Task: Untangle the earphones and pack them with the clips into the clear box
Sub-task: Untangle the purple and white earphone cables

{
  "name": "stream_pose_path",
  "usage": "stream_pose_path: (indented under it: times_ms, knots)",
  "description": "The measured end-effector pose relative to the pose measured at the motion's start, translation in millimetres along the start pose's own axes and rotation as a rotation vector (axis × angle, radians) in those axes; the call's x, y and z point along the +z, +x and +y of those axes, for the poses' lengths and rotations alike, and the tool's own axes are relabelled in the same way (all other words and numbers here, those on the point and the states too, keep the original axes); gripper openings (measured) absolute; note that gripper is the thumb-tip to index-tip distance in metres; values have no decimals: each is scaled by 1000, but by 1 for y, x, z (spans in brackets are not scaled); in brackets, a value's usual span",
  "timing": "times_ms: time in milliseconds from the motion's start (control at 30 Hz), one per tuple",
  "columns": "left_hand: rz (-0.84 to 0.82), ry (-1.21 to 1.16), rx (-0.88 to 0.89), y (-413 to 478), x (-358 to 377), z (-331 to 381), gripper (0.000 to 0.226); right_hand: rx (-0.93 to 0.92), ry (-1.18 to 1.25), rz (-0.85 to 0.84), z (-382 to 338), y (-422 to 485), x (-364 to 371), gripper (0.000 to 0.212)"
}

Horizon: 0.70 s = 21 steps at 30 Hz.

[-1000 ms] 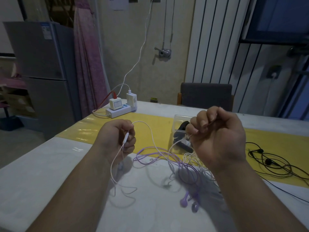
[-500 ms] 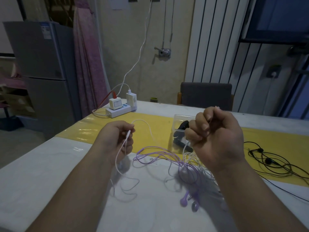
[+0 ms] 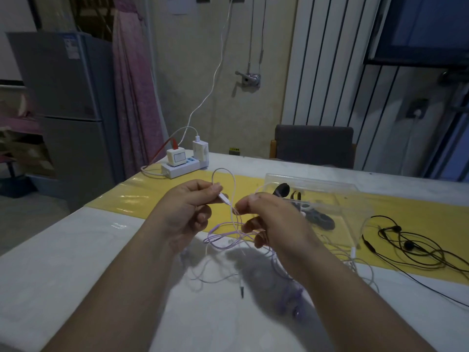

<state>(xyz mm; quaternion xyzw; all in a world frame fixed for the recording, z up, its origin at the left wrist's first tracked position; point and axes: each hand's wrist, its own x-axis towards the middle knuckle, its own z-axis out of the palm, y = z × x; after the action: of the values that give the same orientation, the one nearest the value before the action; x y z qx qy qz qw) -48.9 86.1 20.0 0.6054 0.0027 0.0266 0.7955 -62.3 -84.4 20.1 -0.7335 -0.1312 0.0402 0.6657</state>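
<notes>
Head view, nearest first: both forearms reach out over the pale table (image 3: 76, 262). Below the grip and closest to the person, the purple earphones (image 3: 228, 231) trail down to their buds, which are blurred in the shadow of the right forearm. A small jack plug (image 3: 241, 292) lies just left of that shadow (I cannot tell whose cord it ends).

The grip itself is held above the tabletop. The left hand (image 3: 187, 212) pinches the white earphones (image 3: 224, 171) at their slim inline remote (image 3: 223, 198), between thumb and forefinger. The right hand (image 3: 274, 224) has its fingers curled, and its thumb and forefinger nip the same white cord just right of the remote. A white loop arches up between the two hands. Purple and white strands hang tangled directly under the grip and reach the table.

Just beyond the right hand the clear box (image 3: 355, 199) sits on the yellow runner (image 3: 142, 196), with the dark clips (image 3: 317, 221) lying inside it. Right of the grip and well apart, the black earphones (image 3: 406, 246) sprawl loose across the runner.

Farther off, beyond the left hand, a white power strip (image 3: 182, 168) sits at the table's back edge. A dark chair (image 3: 314, 143) stands behind the table.
</notes>
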Motion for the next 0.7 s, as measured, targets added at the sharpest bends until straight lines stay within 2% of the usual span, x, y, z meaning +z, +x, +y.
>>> stream_pose_path:
  times_ms: [67,233,367,500,700]
  knots:
    - [3,16,26,0,0,0,14,-8,-78,6,2,-1,4,19]
    - [41,56,52,2,-1,-1,21,-55,-46,-57,3,-3,7,8]
    - [67,49,36,4,1,-3,33,-44,-89,99,11,5,5,19]
    - [105,58,-23,6,-1,-5,47,-23,7,164,8,6,-3,22]
    - [63,17,-56,3,1,-4,34,-31,103,114,1,2,-4,27]
